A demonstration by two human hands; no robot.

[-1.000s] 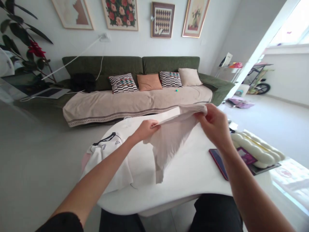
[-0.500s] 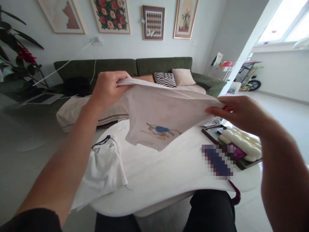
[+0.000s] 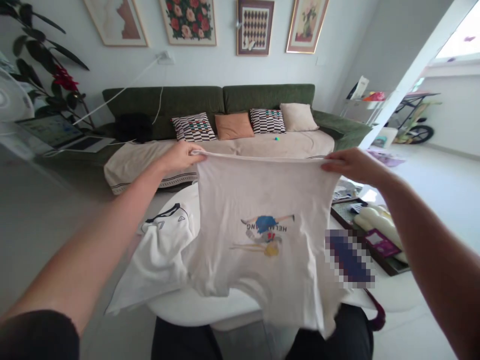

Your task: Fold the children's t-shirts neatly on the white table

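Observation:
A pale T-shirt hangs upside down between my hands, its hem pulled straight across the top. It carries a printed blue and yellow figure with lettering, and its neckline curves at the bottom. My left hand pinches the hem's left corner, and my right hand pinches the right corner. The sleeves and neck dangle over the white table and toward my lap. To the left, a white garment with dark neck trim lies partly on the table and droops over its edge.
On the right, a dark-edged tray holds a puffy cream item and a purple packet. A blurred-out dark object lies beside it. Behind stands a green sofa with cushions; a laptop sits at far left.
The T-shirt has swung down and opened out, from bunched and lifted to hanging full length toward me. My hands have levelled with each other, and the view has shifted slightly left.

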